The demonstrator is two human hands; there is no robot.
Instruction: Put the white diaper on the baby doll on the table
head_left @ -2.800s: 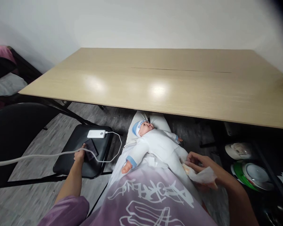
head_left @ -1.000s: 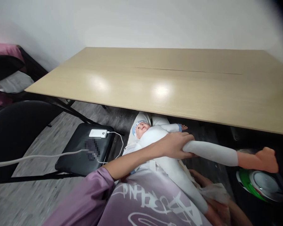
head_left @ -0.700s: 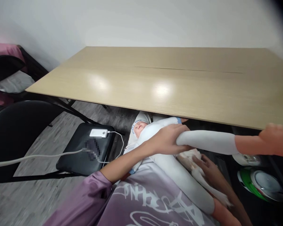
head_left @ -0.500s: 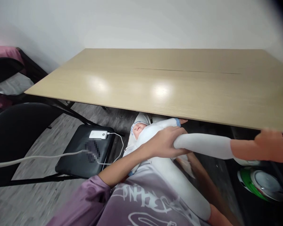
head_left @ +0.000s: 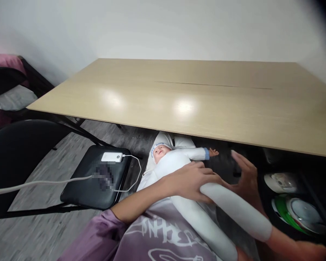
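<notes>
A baby doll in a white suit and a white cap with blue lettering lies face up across my lap. Its head is near the table edge, and its legs extend towards the lower right. My left hand is wrapped round the top of one leg, fingers on its far side. Just beyond that leg, my right hand is raised with thumb and fingers apart, holding nothing. The doll's bare feet point down at the lower right, one partly cut off by the frame.
A wooden table stands ahead, its front edge above the doll's head. On the left, a black folding chair bears a white power bank with a cable. Green and white round containers sit low on the right.
The doll's held leg has swung down from nearly level to slanting lower right. My right hand has come up from beneath the leg and spread its fingers. My left hand stays at the thigh.
</notes>
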